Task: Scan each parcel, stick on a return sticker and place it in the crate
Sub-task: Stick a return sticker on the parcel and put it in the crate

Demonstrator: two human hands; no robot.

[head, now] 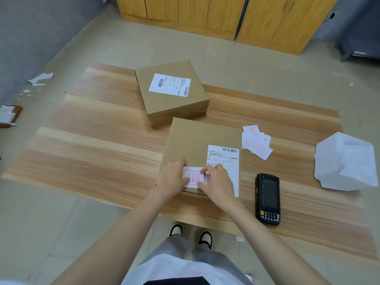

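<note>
A flat cardboard parcel (193, 140) with a white shipping label (225, 159) lies on the wooden table (98, 140) in front of me. A white return sticker (193, 177) with red characters lies on its near left corner. My left hand (171, 177) holds the sticker's left edge. My right hand (218, 182) pinches its right edge between thumb and fingers. A second, thicker parcel (172, 99) with its own label sits behind. The black handheld scanner (267, 198) lies to the right. No crate is in view.
Several loose return stickers (256, 141) lie right of the near parcel. Crumpled white backing paper (345, 161) sits at the table's right end. Paper scraps (40, 79) lie on the floor at left. Wooden cabinets (205, 15) stand behind.
</note>
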